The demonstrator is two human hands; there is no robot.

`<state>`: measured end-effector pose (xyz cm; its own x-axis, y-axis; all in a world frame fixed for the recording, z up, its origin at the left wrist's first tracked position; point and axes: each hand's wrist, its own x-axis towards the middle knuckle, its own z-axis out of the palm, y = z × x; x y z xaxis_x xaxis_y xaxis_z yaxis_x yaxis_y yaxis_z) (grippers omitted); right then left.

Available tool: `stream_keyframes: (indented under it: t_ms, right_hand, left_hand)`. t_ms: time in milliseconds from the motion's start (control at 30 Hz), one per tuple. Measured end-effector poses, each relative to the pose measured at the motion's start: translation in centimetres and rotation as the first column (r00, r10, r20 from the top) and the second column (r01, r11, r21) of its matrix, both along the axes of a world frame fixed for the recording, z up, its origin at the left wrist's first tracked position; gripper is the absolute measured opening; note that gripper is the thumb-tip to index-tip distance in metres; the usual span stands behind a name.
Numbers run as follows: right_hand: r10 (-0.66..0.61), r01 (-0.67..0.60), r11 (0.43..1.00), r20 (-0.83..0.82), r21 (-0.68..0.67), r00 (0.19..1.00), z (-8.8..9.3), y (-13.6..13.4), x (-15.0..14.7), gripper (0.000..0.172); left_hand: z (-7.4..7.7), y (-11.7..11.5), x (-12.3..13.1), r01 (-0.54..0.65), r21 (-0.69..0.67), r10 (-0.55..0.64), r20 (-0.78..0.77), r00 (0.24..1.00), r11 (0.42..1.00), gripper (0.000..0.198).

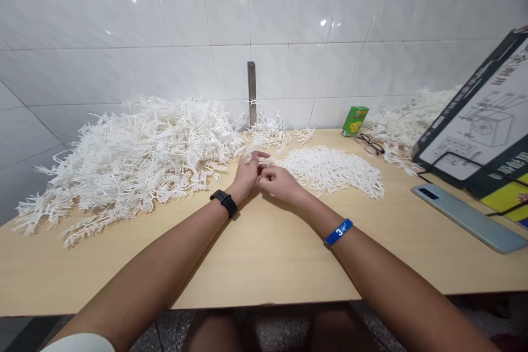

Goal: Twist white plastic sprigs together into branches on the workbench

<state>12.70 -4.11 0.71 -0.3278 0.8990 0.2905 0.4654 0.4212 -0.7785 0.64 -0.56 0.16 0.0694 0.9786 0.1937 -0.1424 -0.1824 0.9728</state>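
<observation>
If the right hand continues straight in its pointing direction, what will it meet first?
Probably the left hand, directly ahead of the right hand; whether they touch is unclear.

White stringy heap, table's back left corner (157, 148): white, a bit creamy
Flat white stringy patch (334, 170): white all over
Flat table (264, 269): light tan
Small upright box, back edge (355, 121): green, yellow blobs
Flat phone, right edge (466, 214): pale blue-grey, black camera patch
Left wristband (223, 203): black
Right wristband (338, 232): blue, white "3"
Shiny tiled wall (268, 5): white, soft grey swirls
</observation>
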Motion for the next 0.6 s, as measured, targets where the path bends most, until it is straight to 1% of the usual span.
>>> stream_keyframes:
  t_ms: [67, 100, 133, 167, 233, 267, 300, 333, 367, 400, 433, 467, 500, 533, 567, 600]
  right_hand:
    - [0.030, -0.031, 0.998, 0.021, 0.062, 0.999, 0.1, -0.2, 0.0, 0.016]
    - [0.000, -0.002, 0.995, 0.018, 0.103, 1.000, 0.2, -0.2, 0.3, 0.017]
    - [-0.067, 0.065, 0.988, 0.010, 0.139, 0.998, 0.3, 0.0, 0.7, 0.018]
    - [-0.165, 0.163, 0.972, 0.000, 0.171, 0.986, 0.4, 0.3, 1.4, 0.020]
    - [-0.368, 0.353, 0.911, 0.032, 0.214, 0.929, 0.6, 1.1, 2.9, 0.020]
    - [-0.440, 0.417, 0.878, 0.055, 0.235, 0.896, 0.7, 1.5, 3.6, 0.017]
    - [-0.491, 0.462, 0.846, 0.050, 0.266, 0.870, 0.8, 1.9, 4.2, 0.015]
    - [-0.517, 0.492, 0.821, 0.011, 0.290, 0.856, 0.8, 2.0, 4.5, 0.015]
    - [-0.507, 0.497, 0.817, -0.049, 0.291, 0.861, 0.9, 2.1, 4.5, 0.018]
    - [-0.458, 0.474, 0.843, -0.125, 0.253, 0.880, 0.9, 1.9, 4.2, 0.021]
    - [-0.375, 0.410, 0.896, -0.205, 0.169, 0.904, 0.9, 1.7, 3.6, 0.021]
    - [-0.265, 0.288, 0.957, -0.285, 0.043, 0.921, 0.9, 1.3, 2.9, 0.020]
    - [-0.155, 0.117, 0.986, -0.371, -0.122, 0.916, 0.8, 0.9, 2.0, 0.019]
    - [-0.061, -0.076, 0.956, -0.446, -0.283, 0.893, 0.6, 0.6, 1.2, 0.019]
    - [-0.013, -0.225, 0.892, -0.519, -0.393, 0.855, 0.4, 0.4, 0.5, 0.020]
    - [-0.012, -0.314, 0.828, -0.574, -0.465, 0.819, 0.1, 0.3, 0.0, 0.021]
  left_hand:
    - [0.1, 0.4, -0.4, -0.063, -0.057, 0.069, 0.110, 0.992, 0.996, 0.037]
    - [0.2, 0.6, -0.6, -0.076, -0.077, 0.087, 0.150, 0.985, 0.994, 0.038]
    - [0.3, 0.7, -0.9, -0.078, -0.083, 0.091, 0.174, 0.981, 0.993, 0.039]
    - [0.4, 0.8, -1.0, -0.077, -0.075, 0.090, 0.184, 0.979, 0.994, 0.040]
    - [0.5, 0.8, -1.2, -0.089, -0.041, 0.095, 0.182, 0.979, 0.995, 0.042]
    - [0.6, 0.7, -1.2, -0.101, -0.023, 0.104, 0.170, 0.980, 0.995, 0.043]
    - [0.6, 0.7, -1.2, -0.123, -0.008, 0.123, 0.157, 0.980, 0.992, 0.044]
    - [0.6, 0.7, -1.2, -0.152, 0.001, 0.150, 0.145, 0.978, 0.988, 0.044]
    - [0.6, 0.7, -1.1, -0.181, 0.008, 0.178, 0.137, 0.974, 0.983, 0.044]
    - [0.6, 0.7, -1.1, -0.210, 0.018, 0.206, 0.131, 0.970, 0.978, 0.044]
    - [0.6, 0.7, -1.1, -0.237, 0.032, 0.232, 0.128, 0.964, 0.971, 0.044]
    - [0.6, 0.8, -1.1, -0.264, 0.051, 0.256, 0.126, 0.958, 0.963, 0.044]
    - [0.6, 0.8, -1.2, -0.287, 0.075, 0.276, 0.123, 0.953, 0.955, 0.044]
    - [0.6, 0.9, -1.2, -0.309, 0.100, 0.297, 0.119, 0.947, 0.946, 0.044]
    - [0.6, 0.9, -1.2, -0.331, 0.125, 0.318, 0.114, 0.941, 0.935, 0.044]
    - [0.6, 0.9, -1.3, -0.352, 0.147, 0.338, 0.109, 0.935, 0.924, 0.045]
